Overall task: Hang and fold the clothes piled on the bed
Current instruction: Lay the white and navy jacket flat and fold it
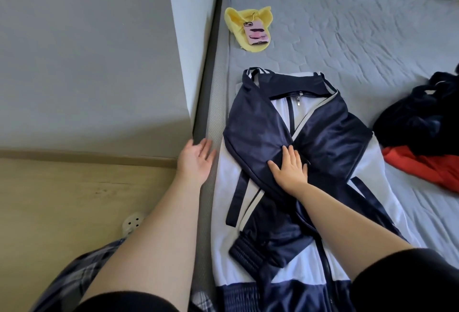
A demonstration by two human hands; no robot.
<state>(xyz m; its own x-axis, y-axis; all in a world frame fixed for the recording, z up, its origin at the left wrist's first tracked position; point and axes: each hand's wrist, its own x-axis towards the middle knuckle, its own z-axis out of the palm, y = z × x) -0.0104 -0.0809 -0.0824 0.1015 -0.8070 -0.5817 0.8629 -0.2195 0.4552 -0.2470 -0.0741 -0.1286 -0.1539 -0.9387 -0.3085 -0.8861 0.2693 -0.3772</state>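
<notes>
A navy and white track jacket (258, 135) lies flat on the grey mattress (347, 38), zipper up, with both navy sleeves folded across its chest. My right hand (289, 169) rests flat on the crossed sleeves, fingers spread, gripping nothing. My left hand (196, 159) hovers open just left of the jacket, over the bed's edge, palm turned toward the jacket. At the right edge sits a pile of dark clothes (422, 118) on top of a red garment (424, 167).
A yellow cloth (238, 17) with a pink-cased phone (255, 33) on it lies at the far left of the mattress. A grey wall (87, 51) stands left of the bed, above wooden floor (62, 200). A white perforated shoe (133, 223) shows below.
</notes>
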